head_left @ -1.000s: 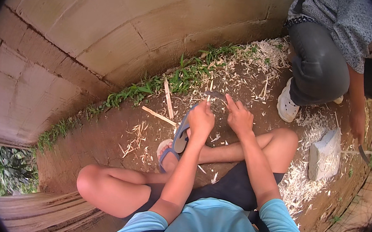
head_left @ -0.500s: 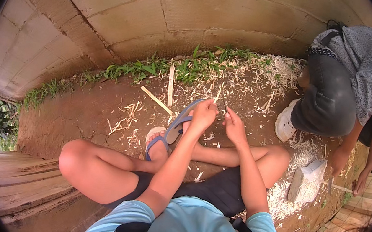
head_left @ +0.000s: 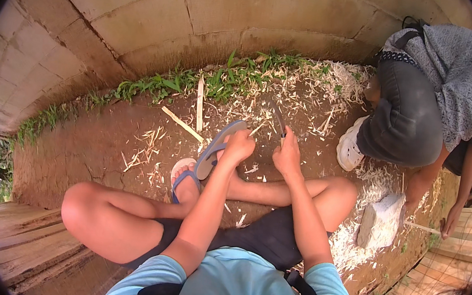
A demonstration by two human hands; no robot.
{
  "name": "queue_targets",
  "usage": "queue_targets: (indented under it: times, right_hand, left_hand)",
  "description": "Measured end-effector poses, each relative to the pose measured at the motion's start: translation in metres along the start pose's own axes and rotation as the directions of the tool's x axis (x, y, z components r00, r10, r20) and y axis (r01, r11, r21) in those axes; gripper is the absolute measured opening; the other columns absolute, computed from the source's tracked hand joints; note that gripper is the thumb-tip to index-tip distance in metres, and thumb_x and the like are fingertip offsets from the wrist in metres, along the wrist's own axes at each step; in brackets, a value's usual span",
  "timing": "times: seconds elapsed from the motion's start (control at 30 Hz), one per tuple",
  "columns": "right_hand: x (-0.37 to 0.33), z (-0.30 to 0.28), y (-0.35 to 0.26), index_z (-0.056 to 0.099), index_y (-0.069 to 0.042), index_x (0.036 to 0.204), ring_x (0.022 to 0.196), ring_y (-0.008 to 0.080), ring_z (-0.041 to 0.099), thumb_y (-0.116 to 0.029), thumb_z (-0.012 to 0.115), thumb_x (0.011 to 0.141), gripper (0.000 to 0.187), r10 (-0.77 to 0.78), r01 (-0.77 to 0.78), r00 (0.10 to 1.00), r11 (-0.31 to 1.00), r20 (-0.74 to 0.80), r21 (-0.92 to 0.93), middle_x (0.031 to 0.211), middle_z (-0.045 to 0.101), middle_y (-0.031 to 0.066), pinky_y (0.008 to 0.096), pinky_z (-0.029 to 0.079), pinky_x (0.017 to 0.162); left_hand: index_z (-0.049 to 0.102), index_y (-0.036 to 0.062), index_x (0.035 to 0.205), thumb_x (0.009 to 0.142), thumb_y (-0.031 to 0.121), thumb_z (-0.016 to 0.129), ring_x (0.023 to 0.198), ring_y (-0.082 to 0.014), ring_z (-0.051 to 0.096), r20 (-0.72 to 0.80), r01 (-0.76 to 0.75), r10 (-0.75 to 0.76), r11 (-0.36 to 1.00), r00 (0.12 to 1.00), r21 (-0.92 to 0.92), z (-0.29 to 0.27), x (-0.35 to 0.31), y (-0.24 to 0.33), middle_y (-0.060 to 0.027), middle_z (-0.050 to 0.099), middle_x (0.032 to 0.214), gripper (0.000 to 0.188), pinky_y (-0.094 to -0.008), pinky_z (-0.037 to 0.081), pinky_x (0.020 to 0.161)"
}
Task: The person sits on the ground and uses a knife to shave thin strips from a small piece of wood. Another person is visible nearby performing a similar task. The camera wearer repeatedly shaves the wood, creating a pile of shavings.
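Observation:
My right hand (head_left: 288, 155) is closed round the handle of a knife (head_left: 278, 117), its dark blade pointing away from me and a little to the left. Just left of it, my left hand (head_left: 239, 145) grips a thin, pale wood strip (head_left: 258, 128) whose end pokes out past the fingers. The blade and the strip are apart. Both hands are over my crossed legs, the left one close to a blue-strapped sandal (head_left: 218, 149) on my foot.
Two pale wood strips, one a flat slat (head_left: 199, 104), lie on the soil amid scattered shavings (head_left: 146, 146). A co-worker (head_left: 411, 121) crouches at right beside a pale block (head_left: 380, 221). Grass (head_left: 164, 83) lines the wall (head_left: 228, 7); wooden planks (head_left: 28, 234) are at lower left.
The knife has swung forward, away from the strip, and more of its blade shows. My hands are farther apart. The whole view has shifted slightly.

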State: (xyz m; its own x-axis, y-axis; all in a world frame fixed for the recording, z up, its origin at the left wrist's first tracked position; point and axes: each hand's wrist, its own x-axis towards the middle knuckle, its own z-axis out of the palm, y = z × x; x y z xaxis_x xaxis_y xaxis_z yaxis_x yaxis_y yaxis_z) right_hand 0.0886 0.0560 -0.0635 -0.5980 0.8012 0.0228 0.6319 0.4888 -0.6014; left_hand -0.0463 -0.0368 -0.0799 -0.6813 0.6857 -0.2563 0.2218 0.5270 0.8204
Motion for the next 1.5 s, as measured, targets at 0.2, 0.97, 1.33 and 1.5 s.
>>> queue_targets:
  times: [0.2, 0.97, 1.33, 1.5]
  right_hand:
    - [0.003, 0.000, 0.016, 0.040, -0.004, 0.133, 0.104, 0.0433, 0.056, -0.007, 0.051, 0.085, 0.049, 0.079, -0.090, 0.959, 0.995, 0.271, 0.030, 0.113, 0.057, 0.0251, 0.0476, 0.045, 0.091]
    - [0.002, -0.021, -0.041, 0.045, -0.001, 0.126, 0.091, 0.0422, 0.063, -0.018, 0.058, 0.087, 0.044, -0.257, 0.276, 0.953, 0.955, -0.159, 0.108, 0.099, 0.064, 0.0263, 0.0499, 0.050, 0.081]
    - [-0.005, -0.010, -0.020, 0.056, -0.009, 0.108, 0.082, 0.0435, 0.064, -0.031, 0.055, 0.089, 0.029, 0.127, -0.048, 0.969, 0.937, 0.211, -0.345, 0.087, 0.067, 0.0222, 0.0524, 0.050, 0.073]
    - [-0.008, -0.005, -0.004, 0.057, -0.009, 0.107, 0.085, 0.0443, 0.063, -0.034, 0.056, 0.088, 0.031, 0.168, -0.117, 0.971, 0.954, 0.169, -0.276, 0.088, 0.066, 0.0229, 0.0529, 0.049, 0.075]
  left_hand:
    - [0.067, -0.0005, 0.089, 0.080, 0.012, 0.056, 0.085, -0.0424, 0.063, -0.076, -0.031, 0.050, 0.971, 0.996, 0.236, 0.000, -0.001, -0.008, -0.0261, 0.064, 0.083, 0.019, -0.0477, 0.048, 0.080]
    - [0.070, 0.0113, 0.085, 0.081, 0.015, 0.056, 0.082, -0.0398, 0.064, -0.055, 0.001, 0.019, 0.937, 0.998, 0.349, 0.008, 0.007, -0.018, -0.0202, 0.067, 0.081, 0.015, -0.0480, 0.052, 0.074]
    - [0.070, 0.0110, 0.083, 0.082, 0.018, 0.057, 0.081, -0.0391, 0.065, -0.048, -0.034, 0.057, 0.917, 0.997, 0.397, 0.009, 0.012, -0.030, -0.0198, 0.067, 0.081, 0.015, -0.0474, 0.052, 0.074]
    - [0.069, 0.0093, 0.087, 0.084, 0.018, 0.055, 0.081, -0.0386, 0.065, -0.040, -0.046, 0.063, 0.937, 0.997, 0.347, 0.012, 0.010, -0.026, -0.0202, 0.067, 0.082, 0.017, -0.0484, 0.051, 0.074]
